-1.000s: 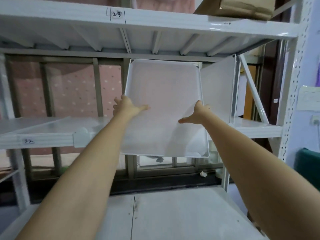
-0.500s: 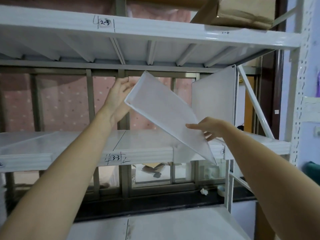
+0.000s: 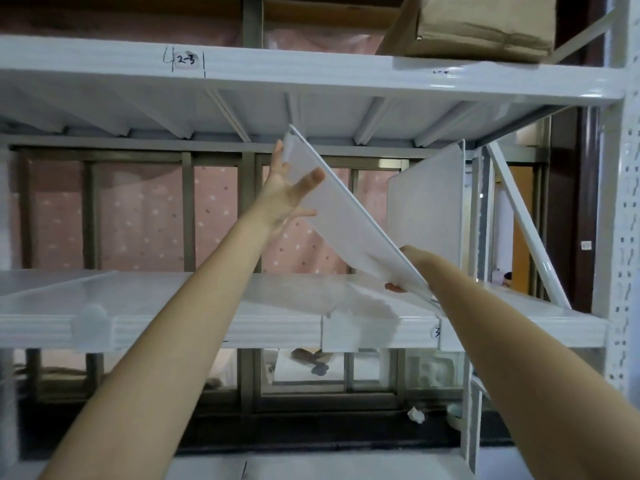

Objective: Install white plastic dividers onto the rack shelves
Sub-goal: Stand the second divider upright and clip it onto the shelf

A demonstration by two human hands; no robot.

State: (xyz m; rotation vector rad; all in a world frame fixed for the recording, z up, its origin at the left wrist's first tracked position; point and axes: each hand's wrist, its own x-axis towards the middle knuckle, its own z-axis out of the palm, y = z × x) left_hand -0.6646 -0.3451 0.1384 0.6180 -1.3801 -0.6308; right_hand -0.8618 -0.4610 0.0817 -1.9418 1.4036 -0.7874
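**While one divider stands, the second is mid-fit**

Though one installed divider [image 3: 426, 216] already stands upright just right of the tilted divider [image 3: 349, 216], this one isn't seated yet; it slants between upper shelf [image 3: 311, 74] and lower shelf [image 3: 207, 306]. Left hand [image 3: 287, 195], fingers straight, props its top end. Right hand [image 3: 398, 287] mostly hidden behind its low end; grip can't be told. Cardboard box [image 3: 485, 29] sits above, w/ shelf ribs close over the top edge.

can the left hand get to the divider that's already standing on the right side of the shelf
Probably not directly: the tilted divider held by both hands lies between the left hand and the standing divider.
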